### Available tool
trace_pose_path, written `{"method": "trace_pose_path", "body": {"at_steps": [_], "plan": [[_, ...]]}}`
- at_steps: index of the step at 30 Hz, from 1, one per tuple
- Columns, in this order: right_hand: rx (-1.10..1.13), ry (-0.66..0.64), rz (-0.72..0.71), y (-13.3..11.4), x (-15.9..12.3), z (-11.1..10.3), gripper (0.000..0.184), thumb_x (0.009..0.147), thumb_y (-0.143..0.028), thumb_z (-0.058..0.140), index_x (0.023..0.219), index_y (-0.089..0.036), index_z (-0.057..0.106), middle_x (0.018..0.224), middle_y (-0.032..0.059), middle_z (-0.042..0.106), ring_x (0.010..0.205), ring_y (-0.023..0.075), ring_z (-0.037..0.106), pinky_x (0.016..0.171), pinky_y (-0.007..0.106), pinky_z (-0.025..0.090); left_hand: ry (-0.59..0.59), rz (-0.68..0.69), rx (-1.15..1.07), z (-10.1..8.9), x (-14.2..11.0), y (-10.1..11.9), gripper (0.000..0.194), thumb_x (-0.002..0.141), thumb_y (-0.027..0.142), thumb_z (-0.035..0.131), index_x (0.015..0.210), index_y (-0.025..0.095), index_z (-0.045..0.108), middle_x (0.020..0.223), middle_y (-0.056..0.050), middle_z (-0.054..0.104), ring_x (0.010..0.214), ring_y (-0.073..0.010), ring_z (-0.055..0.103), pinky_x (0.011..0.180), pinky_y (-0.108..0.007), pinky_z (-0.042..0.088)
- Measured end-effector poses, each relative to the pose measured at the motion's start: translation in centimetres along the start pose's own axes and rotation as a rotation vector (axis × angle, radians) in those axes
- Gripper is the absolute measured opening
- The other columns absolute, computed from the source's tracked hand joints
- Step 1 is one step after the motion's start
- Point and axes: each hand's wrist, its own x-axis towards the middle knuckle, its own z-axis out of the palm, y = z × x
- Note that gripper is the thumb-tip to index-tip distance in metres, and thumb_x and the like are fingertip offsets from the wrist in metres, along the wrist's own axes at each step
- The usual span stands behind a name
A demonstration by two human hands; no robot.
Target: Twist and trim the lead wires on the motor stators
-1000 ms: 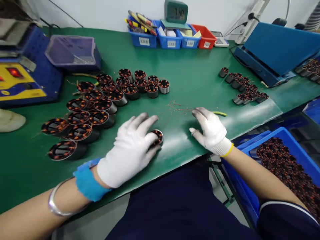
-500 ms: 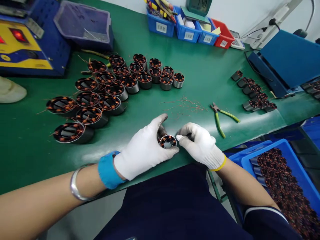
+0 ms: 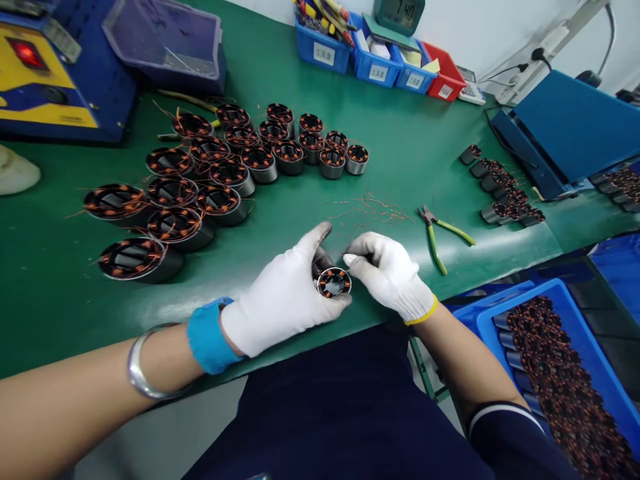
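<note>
While in left fingers (image 3: pixel 318 236), stator (image 3: pixel 334 285)

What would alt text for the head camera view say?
A white-gloved left hand holds a copper-wound metal ring at a green tabletop, the white-gloved right hand beside it. Similar rings cluster left; green-handled metal pliers lie right.

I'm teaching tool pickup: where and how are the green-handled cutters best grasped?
Probably around both green handles of the cutters, coming from the near right: they lie splayed open, handles toward the near side and right, jaws pointing away. The right hand is closest.
</note>
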Motion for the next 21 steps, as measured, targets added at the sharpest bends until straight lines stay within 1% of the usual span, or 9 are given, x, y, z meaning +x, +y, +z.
{"method": "trace_pose_path", "body": {"at_steps": [3,5,7,9,12,14,16,18,21], "plan": [[-0.214,0.207,0.002,1.9,-0.5,-0.6,0.012,0.084,-0.028,0.054,0.082,-0.019,0.062,0.087,0.0057,0.065,0.085,0.0198,0.061,0.083,0.036,0.049,-0.031,-0.014,0.012,-0.4,0.1,0.2,0.102,0.061,0.038,0.07,0.15,0.013,0.026,0.095,-0.004,0.068,0.082,-0.0224,0.068,0.077,-0.036,0.055],[-0.207,0.261,0.031,2.3,-0.7,-1.3,0.016,0.086,-0.03,0.053,0.084,-0.018,0.063,0.088,0.007,0.065,0.085,0.0208,0.062,0.083,0.037,0.049,-0.032,-0.013,0.018,-0.4,0.1,0.1,0.106,0.061,0.04,0.071,0.151,0.014,0.023,0.099,-0.006,0.067,0.082,-0.0227,0.067,0.076,-0.037,0.055],[-0.094,0.185,0.081,1.8,-0.8,-1.7,0.023,0.086,-0.037,0.054,0.095,-0.018,0.064,0.095,0.0077,0.067,0.089,0.021,0.063,0.083,0.037,0.051,-0.01,-0.01,0.01,-0.3,0.2,-0.2,0.11,0.06,0.042,0.072,0.152,0.014,0.019,0.109,-0.01,0.066,0.081,-0.0231,0.066,0.074,-0.039,0.056],[-0.042,0.056,0.061,0.7,-0.7,-1.6,0.032,0.081,-0.043,0.062,0.102,-0.019,0.064,0.103,0.0075,0.068,0.096,0.0217,0.063,0.091,0.04,0.049,0.009,0.002,-0.015,-0.3,0.2,-0.4,0.114,0.059,0.042,0.073,0.153,0.015,0.015,0.12,-0.015,0.062,0.078,-0.0225,0.066,0.072,-0.041,0.057],[-0.07,-0.079,-0.054,-0.2,-0.1,-1.1,0.017,0.083,-0.036,0.062,0.082,-0.02,0.066,0.084,0.0003,0.069,0.081,0.0158,0.063,0.112,0.047,0.033,-0.02,0.014,-0.071,-0.4,0.3,-0.3,0.115,0.061,0.038,0.072,0.154,0.016,0.009,0.117,-0.014,0.063,0.078,-0.0231,0.067,0.074,-0.041,0.058],[-0.128,-0.074,-0.1,0.2,0.3,-0.9,0.022,0.088,-0.03,0.056,0.07,-0.019,0.063,0.069,-0.0029,0.064,0.071,0.0129,0.06,0.115,0.048,0.026,-0.056,0.012,-0.083,-0.6,0.3,-0.3,0.114,0.063,0.036,0.071,0.154,0.014,0.007,0.106,-0.01,0.066,0.082,-0.0247,0.067,0.077,-0.041,0.058],[-0.244,0.037,-0.106,0.8,0.5,-1.1,0.023,0.088,-0.032,0.057,0.07,-0.019,0.063,0.072,0.0001,0.065,0.077,0.016,0.061,0.113,0.049,0.029,-0.072,0.018,-0.083,-0.7,0.2,-0.4,0.114,0.063,0.035,0.071,0.155,0.012,0.007,0.103,-0.01,0.066,0.085,-0.0255,0.068,0.079,-0.041,0.058],[-0.275,0.142,-0.091,0.8,0.5,-1.3,0.021,0.086,-0.037,0.059,0.083,-0.018,0.066,0.087,0.0055,0.068,0.089,0.0204,0.062,0.105,0.046,0.039,-0.052,0.023,-0.085,-0.6,0.2,-0.7,0.116,0.062,0.034,0.072,0.155,0.014,0.005,0.113,-0.012,0.065,0.085,-0.0247,0.068,0.078,-0.041,0.059],[-0.141,0.074,-0.101,-0.4,0.5,-1.0,0.04,0.078,-0.045,0.067,0.108,-0.018,0.064,0.112,0.0088,0.066,0.105,0.0228,0.06,0.096,0.04,0.047,-0.059,0.036,-0.104,-0.3,0.2,-1.3,0.121,0.064,0.034,0.072,0.155,0.016,-0.006,0.13,-0.017,0.058,0.088,-0.024,0.069,0.08,-0.04,0.059]]}}
